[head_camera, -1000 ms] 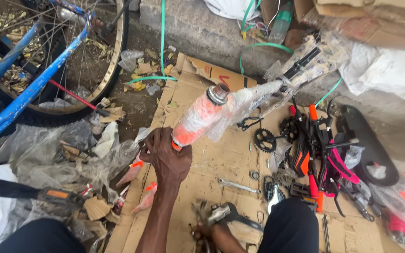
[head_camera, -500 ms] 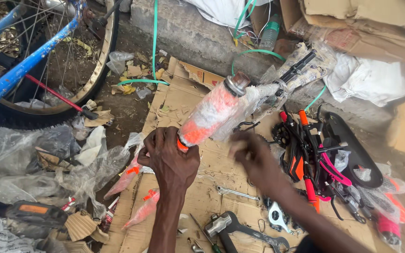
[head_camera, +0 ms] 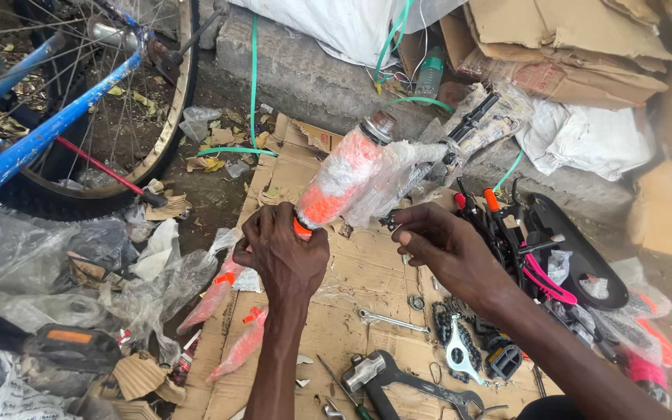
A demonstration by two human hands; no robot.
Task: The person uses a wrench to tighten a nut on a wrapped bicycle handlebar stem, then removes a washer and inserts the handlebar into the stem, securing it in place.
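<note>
Orange under clear plastic wrap, the bicycle frame tube (head_camera: 344, 179) stands tilted over the flattened cardboard (head_camera: 351, 311) on the ground, its bare metal end (head_camera: 380, 124) pointing up and away.

In the head view, the left hand (head_camera: 283, 253) has its fingers closed around the tube's lower end, gripping it where the wrap stops. The right hand (head_camera: 445, 249) is beside the wrapped part of the frame, fingers loosely curled and holding nothing that shows; whether they touch the wrap I cannot tell.

The frame looks stiff and fairly heavy for one hand, and the film is likely slippery, so the firmest hold is probably on the bare lower end or around the tube with both hands.

About it lie a spanner (head_camera: 386, 319), a bicycle chain (head_camera: 460, 342), a black pedal (head_camera: 71, 346), loose plastic sheeting (head_camera: 64, 264), and a blue bicycle (head_camera: 48, 128) with its wheel at the upper left.
</note>
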